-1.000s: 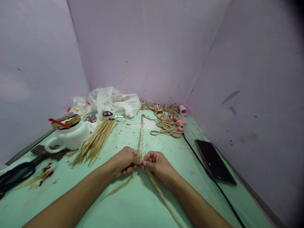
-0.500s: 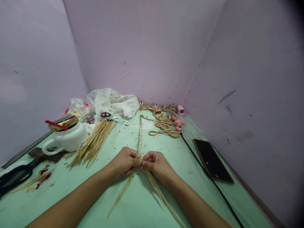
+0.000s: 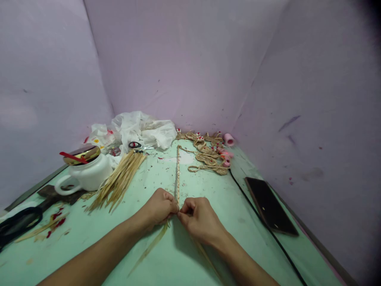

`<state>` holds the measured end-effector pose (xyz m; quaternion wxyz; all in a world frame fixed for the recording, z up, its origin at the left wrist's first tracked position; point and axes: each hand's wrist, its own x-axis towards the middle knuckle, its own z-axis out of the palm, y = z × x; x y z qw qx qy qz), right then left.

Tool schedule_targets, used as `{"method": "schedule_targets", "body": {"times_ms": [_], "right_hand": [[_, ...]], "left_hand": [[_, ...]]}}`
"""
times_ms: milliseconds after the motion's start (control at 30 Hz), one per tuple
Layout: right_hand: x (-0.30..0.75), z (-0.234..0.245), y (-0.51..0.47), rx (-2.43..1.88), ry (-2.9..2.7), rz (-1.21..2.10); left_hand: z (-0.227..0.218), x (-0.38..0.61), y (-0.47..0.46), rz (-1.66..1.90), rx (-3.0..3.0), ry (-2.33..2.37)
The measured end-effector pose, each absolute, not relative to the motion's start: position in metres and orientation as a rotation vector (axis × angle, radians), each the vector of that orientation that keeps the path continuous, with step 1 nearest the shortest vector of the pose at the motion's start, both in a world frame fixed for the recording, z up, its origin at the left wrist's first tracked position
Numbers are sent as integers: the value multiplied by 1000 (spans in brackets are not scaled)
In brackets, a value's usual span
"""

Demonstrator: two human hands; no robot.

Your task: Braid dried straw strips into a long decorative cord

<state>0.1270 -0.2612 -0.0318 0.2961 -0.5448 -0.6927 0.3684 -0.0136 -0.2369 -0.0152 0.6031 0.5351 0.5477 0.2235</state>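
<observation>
Fingertips of left hand (image 3: 159, 207) and right hand (image 3: 200, 219) meet, each grip pinched shut on the braid (image 3: 177, 174). Loose strips (image 3: 150, 246) trail back over the worktop (image 3: 178, 262), seemingly straw.

Straw bundle (image 3: 119, 180) blocks left; phone (image 3: 270, 206) right; middle prob. free.

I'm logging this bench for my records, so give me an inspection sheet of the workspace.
Surface: green table, littered with scraps.
Job's things: braid lies straight toward the far corner; loose strip trails toward the camera; bundle of strips at left.
Clutter: white jug, plastic bag, scissors, coiled braids, pink roll, dark phone.
Grippers: left hand and right hand both pinch the braid's near end.
Cables: black cable runs beside the phone.
Surroundings: purple walls on three sides.
</observation>
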Motion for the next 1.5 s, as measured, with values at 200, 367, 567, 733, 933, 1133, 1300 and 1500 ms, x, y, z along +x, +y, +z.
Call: {"method": "schedule_targets", "body": {"times_ms": [200, 367, 567, 733, 933, 1133, 1300, 1500], "right_hand": [[122, -25, -276, -1203, -2182, 629], [127, -14, -266, -1367, -1874, 850], [126, -8, -253, -1318, -1053, 1691], [120, -22, -253, -1374, -1198, 1649], [118, -26, -252, -1350, -1274, 1554], [115, -20, -257, -1299, -1093, 1779], [116, -19, -256, -1417, -1206, 1620], [116, -21, -254, -1409, -1185, 1583]], "left_hand": [[-13, -15, -236, 530, 1198, 1230], [-7, -19, -233, 534, 1231, 1180], [-4, -23, -232, 532, 1231, 1133], [-8, -21, -232, 494, 1317, 1155], [-9, -21, -232, 482, 1454, 1174], [-10, -23, -232, 472, 1493, 1166], [-10, -25, -229, 434, 1505, 1138], [-8, -33, -226, 316, 1587, 1114]]}}
